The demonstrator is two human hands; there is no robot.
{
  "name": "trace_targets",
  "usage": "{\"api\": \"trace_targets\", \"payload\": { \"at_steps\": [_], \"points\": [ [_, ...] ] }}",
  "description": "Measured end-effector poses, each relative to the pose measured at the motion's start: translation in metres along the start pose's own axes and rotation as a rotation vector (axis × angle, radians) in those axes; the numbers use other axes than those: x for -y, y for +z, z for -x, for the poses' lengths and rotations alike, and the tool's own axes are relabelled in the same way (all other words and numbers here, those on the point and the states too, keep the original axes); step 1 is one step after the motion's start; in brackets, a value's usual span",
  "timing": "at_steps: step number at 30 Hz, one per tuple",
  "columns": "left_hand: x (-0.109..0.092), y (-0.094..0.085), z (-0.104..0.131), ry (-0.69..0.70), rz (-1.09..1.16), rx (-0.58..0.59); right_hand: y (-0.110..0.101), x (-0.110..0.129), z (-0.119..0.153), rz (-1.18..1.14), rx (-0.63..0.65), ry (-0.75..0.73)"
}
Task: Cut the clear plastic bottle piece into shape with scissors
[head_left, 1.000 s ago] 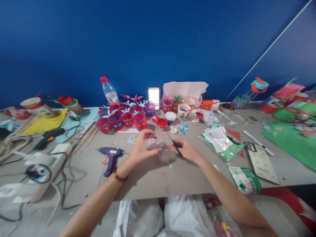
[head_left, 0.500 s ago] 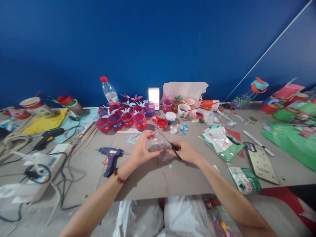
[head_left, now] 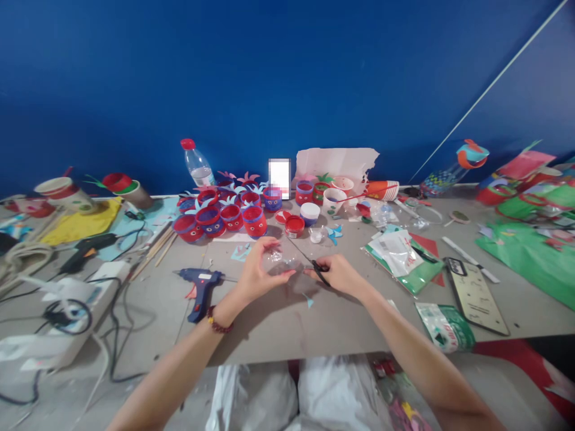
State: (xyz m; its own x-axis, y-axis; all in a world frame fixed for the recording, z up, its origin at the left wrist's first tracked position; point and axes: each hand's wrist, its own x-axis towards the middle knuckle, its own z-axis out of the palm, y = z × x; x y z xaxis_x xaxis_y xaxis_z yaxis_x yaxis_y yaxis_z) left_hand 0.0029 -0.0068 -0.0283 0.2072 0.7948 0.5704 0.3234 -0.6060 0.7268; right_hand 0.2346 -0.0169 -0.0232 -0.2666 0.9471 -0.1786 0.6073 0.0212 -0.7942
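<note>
Left hand (head_left: 262, 272) grips clear plastic piece (head_left: 284, 261); right hand (head_left: 338, 274) holds black scissors (head_left: 320, 268) beside it.

Clear plastic piece (head_left: 282, 261), black-handled scissors (head_left: 320, 267)

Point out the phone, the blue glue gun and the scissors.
Phone (head_left: 480, 299), head view: middle of its patterned back.
Blue glue gun (head_left: 203, 290), head view: upper handle.
Scissors (head_left: 320, 267), head view: black handle.

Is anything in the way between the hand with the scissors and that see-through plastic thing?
Nothing visible is in the way: the right hand holds black-handled scissors, their blades right by the clear plastic piece in the left hand.
</note>
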Motion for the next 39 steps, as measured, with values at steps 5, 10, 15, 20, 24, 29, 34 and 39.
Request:
{"api": "trace_targets", "payload": {
  "at_steps": [5,10,15,20,24,29,34,39],
  "points": [
    [-0.0017,0.0,-0.0011,-0.119,0.226,0.014,0.0041,-0.0033,-0.0033,-0.091,-0.053,0.019],
    [-0.0028,-0.0014,-0.003,-0.234,0.376,-0.002,0.0052,-0.0032,-0.0052,-0.283,-0.013,0.069],
    [-0.0042,-0.0011,-0.0047,-0.194,0.254,-0.023,0.0041,-0.0033,-0.0049,-0.363,0.014,0.075],
    [-0.0017,-0.0029,-0.0047,-0.137,0.007,-0.065,0.0049,-0.0013,-0.0034,-0.352,0.039,0.058],
    [-0.0048,-0.008,-0.0053,-0.019,-0.153,-0.041,0.0058,-0.0017,-0.0037,-0.295,0.032,0.025],
    [-0.0064,-0.0075,-0.006,0.031,-0.281,-0.049,0.0061,-0.0009,-0.0027,-0.25,0.026,0.029],
    [-0.0028,-0.005,-0.0046,0.038,-0.363,-0.103,0.0065,-0.0016,-0.0025,-0.225,0.005,0.032],
    [-0.0027,-0.0068,-0.0045,0.026,-0.382,-0.176,0.0067,-0.0021,-0.0021,-0.204,0.048,0.011]
  ]
}}
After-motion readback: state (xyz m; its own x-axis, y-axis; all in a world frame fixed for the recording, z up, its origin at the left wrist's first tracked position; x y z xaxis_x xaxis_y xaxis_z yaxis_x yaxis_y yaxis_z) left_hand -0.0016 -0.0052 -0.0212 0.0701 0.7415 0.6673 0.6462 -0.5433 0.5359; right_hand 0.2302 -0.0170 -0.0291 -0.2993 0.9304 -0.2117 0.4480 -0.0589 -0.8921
